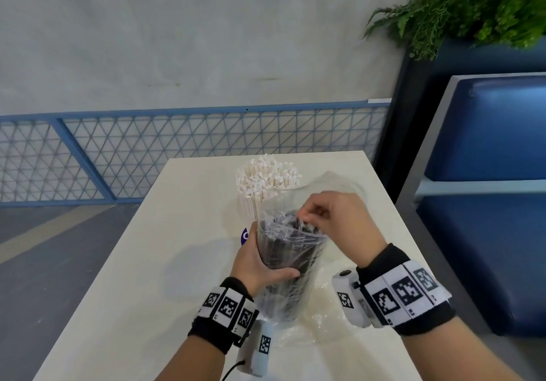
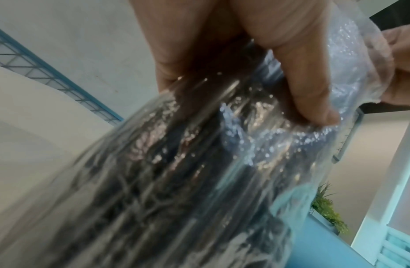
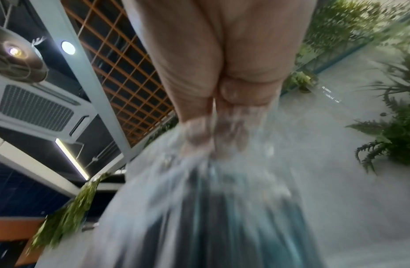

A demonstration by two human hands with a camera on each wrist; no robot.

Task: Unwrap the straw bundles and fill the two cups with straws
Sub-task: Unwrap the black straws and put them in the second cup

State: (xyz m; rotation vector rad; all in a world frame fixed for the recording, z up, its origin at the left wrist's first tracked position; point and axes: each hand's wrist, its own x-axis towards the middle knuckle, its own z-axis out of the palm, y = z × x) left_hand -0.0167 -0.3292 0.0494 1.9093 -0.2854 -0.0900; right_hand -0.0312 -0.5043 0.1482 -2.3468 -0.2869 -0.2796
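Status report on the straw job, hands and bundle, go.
Left hand grips black straw bundle upright. Right hand pinches clear wrap at its top. White straws already in far cup. Loose plastic lies near the bundle's base.

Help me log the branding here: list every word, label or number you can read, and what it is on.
No text reads in full.
Blue and white logo behind the left hand: mostly hidden, unreadable.
Black and white square code markers on the wristbands: patterns, no letters.
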